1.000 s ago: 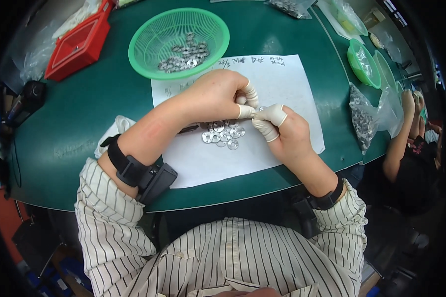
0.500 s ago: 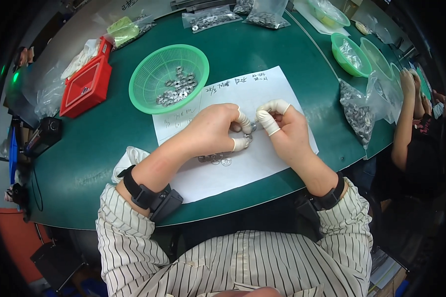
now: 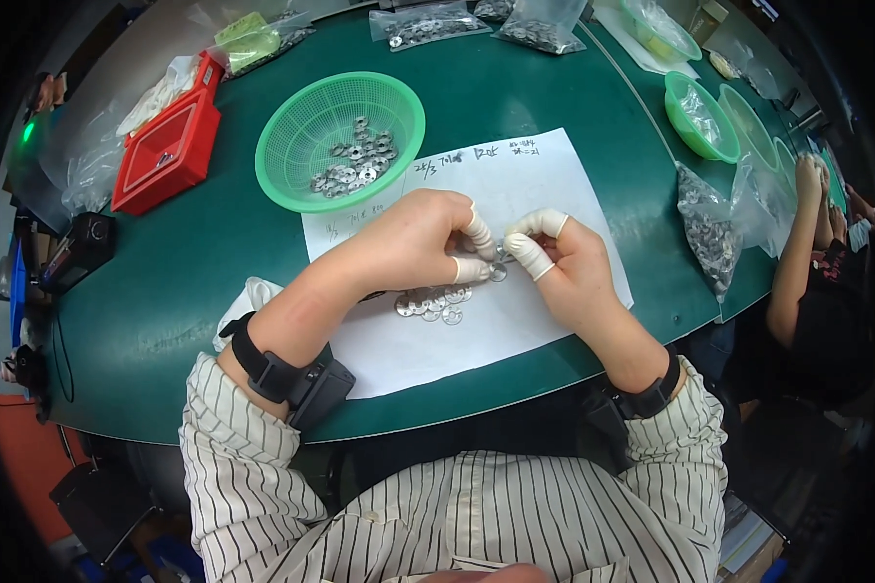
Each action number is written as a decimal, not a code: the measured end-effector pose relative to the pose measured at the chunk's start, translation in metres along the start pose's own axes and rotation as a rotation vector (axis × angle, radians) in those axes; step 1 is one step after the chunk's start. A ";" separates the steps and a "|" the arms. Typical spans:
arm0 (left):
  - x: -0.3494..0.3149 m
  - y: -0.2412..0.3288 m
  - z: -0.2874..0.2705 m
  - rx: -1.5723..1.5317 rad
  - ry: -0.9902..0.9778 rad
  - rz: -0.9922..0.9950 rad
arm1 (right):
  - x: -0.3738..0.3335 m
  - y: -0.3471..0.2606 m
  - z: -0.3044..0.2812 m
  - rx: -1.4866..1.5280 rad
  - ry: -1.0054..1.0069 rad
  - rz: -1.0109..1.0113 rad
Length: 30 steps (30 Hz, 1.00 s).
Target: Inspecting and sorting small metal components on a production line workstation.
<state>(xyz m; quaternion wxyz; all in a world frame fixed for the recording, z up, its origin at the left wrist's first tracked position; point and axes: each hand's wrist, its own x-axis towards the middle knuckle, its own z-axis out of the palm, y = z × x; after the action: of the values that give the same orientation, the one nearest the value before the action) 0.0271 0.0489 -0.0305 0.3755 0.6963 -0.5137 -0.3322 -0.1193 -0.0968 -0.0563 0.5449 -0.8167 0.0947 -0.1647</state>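
My left hand (image 3: pixel 420 243) and my right hand (image 3: pixel 559 264) meet over a white paper sheet (image 3: pixel 544 180) on the green table. White finger cots cover the fingertips of both. The fingertips of both hands pinch a small metal washer (image 3: pixel 499 262) between them. A small heap of loose metal washers (image 3: pixel 433 303) lies on the sheet just below my left hand. Behind the sheet stands a round green mesh basket (image 3: pixel 306 121) with several more washers in it.
A red plastic box (image 3: pixel 170 146) sits at the back left and a black device (image 3: pixel 78 251) at the left edge. Clear bags of metal parts (image 3: pixel 708 233) and green bowls (image 3: pixel 695 115) lie at the right. Another person's arm (image 3: pixel 797 262) works at the far right.
The view has shifted so the table sits lower and closer. My hands stay together over the sheet, fingertips still working at the washers.
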 end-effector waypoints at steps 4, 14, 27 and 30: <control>0.002 -0.002 0.004 0.119 0.039 0.098 | -0.001 -0.002 0.000 -0.043 -0.009 0.017; 0.001 -0.006 0.004 0.157 0.054 0.142 | -0.003 -0.009 0.001 -0.145 -0.021 -0.053; 0.002 -0.002 0.002 0.083 0.027 0.098 | -0.004 -0.004 0.002 -0.393 -0.028 -0.386; 0.002 0.000 0.001 0.100 0.038 0.076 | -0.004 -0.002 0.002 -0.388 -0.025 -0.366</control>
<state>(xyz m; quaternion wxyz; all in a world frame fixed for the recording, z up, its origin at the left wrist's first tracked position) 0.0273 0.0465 -0.0314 0.3625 0.7003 -0.5484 -0.2785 -0.1222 -0.0930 -0.0555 0.3405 -0.9114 -0.0315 -0.2289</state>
